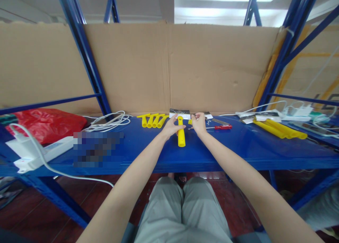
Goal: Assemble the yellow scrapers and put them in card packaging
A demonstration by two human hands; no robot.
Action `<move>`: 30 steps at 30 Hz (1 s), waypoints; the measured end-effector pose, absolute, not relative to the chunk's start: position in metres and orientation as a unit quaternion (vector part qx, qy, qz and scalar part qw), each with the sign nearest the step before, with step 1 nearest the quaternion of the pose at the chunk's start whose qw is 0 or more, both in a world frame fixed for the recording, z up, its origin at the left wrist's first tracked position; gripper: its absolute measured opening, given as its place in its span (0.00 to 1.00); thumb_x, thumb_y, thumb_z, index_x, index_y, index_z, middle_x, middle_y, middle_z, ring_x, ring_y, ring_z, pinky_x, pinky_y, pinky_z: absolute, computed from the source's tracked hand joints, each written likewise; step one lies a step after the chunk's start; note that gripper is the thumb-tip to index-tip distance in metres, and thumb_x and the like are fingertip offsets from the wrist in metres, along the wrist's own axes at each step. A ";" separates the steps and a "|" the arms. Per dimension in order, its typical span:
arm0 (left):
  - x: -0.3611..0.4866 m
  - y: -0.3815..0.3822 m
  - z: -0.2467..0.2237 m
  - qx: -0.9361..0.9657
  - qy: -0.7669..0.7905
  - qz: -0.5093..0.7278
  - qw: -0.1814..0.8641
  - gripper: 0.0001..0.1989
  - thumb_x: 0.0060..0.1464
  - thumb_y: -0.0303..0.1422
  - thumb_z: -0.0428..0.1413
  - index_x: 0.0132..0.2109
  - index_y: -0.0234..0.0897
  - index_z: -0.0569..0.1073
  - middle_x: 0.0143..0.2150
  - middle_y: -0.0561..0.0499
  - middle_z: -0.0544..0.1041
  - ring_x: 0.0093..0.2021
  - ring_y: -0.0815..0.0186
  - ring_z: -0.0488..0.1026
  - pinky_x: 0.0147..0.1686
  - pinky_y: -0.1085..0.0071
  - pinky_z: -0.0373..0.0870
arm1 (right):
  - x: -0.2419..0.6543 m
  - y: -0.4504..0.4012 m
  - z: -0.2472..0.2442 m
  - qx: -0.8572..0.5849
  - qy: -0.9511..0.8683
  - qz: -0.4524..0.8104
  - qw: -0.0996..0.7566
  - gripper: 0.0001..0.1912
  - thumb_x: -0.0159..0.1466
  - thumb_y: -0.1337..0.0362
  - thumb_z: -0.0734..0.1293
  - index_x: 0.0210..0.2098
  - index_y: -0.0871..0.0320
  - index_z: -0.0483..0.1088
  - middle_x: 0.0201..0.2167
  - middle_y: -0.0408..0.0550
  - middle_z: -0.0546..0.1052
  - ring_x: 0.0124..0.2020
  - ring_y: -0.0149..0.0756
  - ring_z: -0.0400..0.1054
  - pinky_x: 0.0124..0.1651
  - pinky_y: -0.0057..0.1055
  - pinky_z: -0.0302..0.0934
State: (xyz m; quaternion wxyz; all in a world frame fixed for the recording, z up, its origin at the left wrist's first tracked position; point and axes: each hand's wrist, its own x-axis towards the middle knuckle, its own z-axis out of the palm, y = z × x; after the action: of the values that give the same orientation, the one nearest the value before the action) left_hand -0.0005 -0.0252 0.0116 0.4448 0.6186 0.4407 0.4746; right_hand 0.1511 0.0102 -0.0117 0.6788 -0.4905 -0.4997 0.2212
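My left hand (170,127) is closed around a yellow plastic handle (181,137), which points toward me over the blue bench (148,149). To its right, my right hand (198,123) has its fingers pinched together near a small yellow piece (190,122); what they grip is too small to make out. Behind the hands lies a black-and-white printed packet (180,113). A screwdriver (222,127) with a red grip rests just right of my right hand, beside small metal parts (208,122). Several more yellow handles (150,122) stand in a row left of my left hand.
Farther right lie more yellow handles (283,130) and a phone (315,129). A red plastic bag (50,123), coiled white cable (113,121) and a white power strip (45,154) are at the left. Cardboard (132,66) walls the back between blue posts (90,59).
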 end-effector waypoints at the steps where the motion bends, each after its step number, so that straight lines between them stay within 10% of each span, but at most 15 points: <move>1: 0.000 -0.025 0.012 0.615 0.446 0.479 0.440 0.51 0.41 0.23 0.68 0.69 0.43 0.56 0.67 0.34 0.59 0.39 0.63 0.77 0.27 0.75 0.73 | 0.151 0.009 -0.011 -0.509 -0.508 0.202 0.665 0.09 0.59 0.64 0.65 0.36 0.54 0.59 0.35 0.43 0.69 0.28 0.30 0.70 0.28 0.29 0.69; 6: 0.001 -0.025 0.011 0.616 0.458 0.478 0.427 0.54 0.40 0.22 0.69 0.71 0.42 0.52 0.68 0.32 0.58 0.30 0.70 0.75 0.21 0.77 0.69 | 0.139 -0.007 -0.003 -0.504 -0.581 0.264 0.581 0.08 0.58 0.63 0.67 0.35 0.54 0.64 0.23 0.36 0.69 0.19 0.27 0.65 0.23 0.28 0.67; 16: 0.001 -0.022 0.004 0.660 0.408 0.439 0.454 0.54 0.43 0.21 0.63 0.72 0.44 0.46 0.67 0.34 0.61 0.32 0.69 0.76 0.22 0.79 0.70 | 0.131 -0.016 -0.004 -0.481 -0.620 0.290 0.547 0.20 0.50 0.64 0.73 0.41 0.55 0.67 0.30 0.38 0.70 0.24 0.28 0.67 0.29 0.31 0.69; 30: -0.001 -0.028 0.009 0.666 0.350 0.409 0.517 0.53 0.45 0.19 0.62 0.71 0.54 0.47 0.71 0.35 0.52 0.28 0.74 0.76 0.17 0.82 0.67 | 0.142 -0.013 0.001 -0.494 -0.668 0.215 0.512 0.12 0.48 0.70 0.66 0.33 0.53 0.71 0.26 0.37 0.68 0.27 0.30 0.64 0.35 0.30 0.64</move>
State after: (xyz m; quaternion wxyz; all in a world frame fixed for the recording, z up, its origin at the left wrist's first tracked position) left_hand -0.0012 -0.0284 0.0088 0.5170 0.6658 0.3498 0.4086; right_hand 0.1418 -0.0130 0.0012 0.5123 -0.4944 -0.6683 0.2154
